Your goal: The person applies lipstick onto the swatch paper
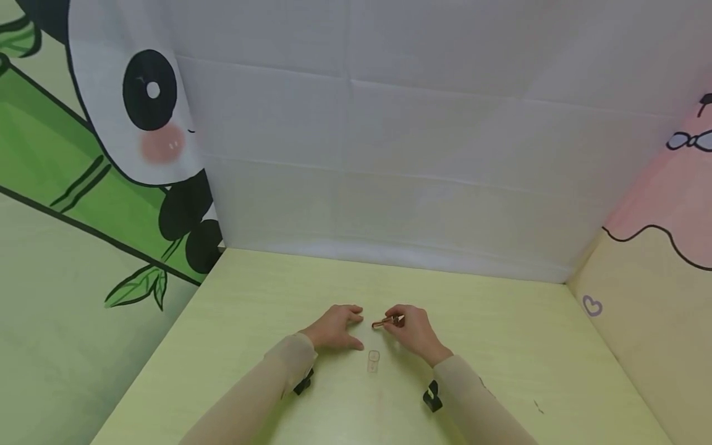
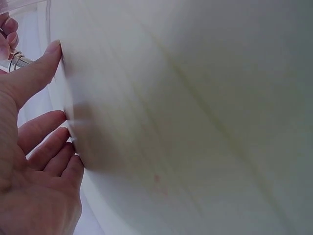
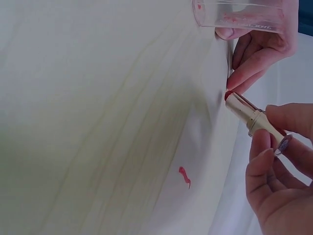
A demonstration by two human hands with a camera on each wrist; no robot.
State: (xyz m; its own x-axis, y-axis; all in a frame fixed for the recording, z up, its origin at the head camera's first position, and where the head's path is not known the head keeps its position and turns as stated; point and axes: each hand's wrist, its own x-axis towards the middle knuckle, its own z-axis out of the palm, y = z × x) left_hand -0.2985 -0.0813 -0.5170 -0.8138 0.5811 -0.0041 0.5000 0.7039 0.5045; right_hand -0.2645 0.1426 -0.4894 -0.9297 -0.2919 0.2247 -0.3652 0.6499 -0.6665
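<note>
My right hand (image 1: 414, 334) pinches a lipstick (image 3: 244, 110) with a gold-coloured tube between thumb and fingers. Its red tip points down toward the pale tabletop (image 1: 473, 321); whether it touches the surface I cannot tell. To the left, my left hand (image 1: 336, 327) rests with its fingers spread and holds nothing. In the left wrist view the fingertips (image 2: 58, 46) of that hand meet the tabletop. A small clear plastic cap or case (image 3: 239, 14) stands on the table nearer to me, between the two forearms, with faint red marks in it.
A short red smear (image 3: 184, 177) is on the tabletop, and a thin mark (image 1: 538, 406) lies at the right. White cloth (image 1: 389, 154) hangs behind the table's far edge. Painted panels, one with a panda (image 1: 150, 136), flank the table on both sides.
</note>
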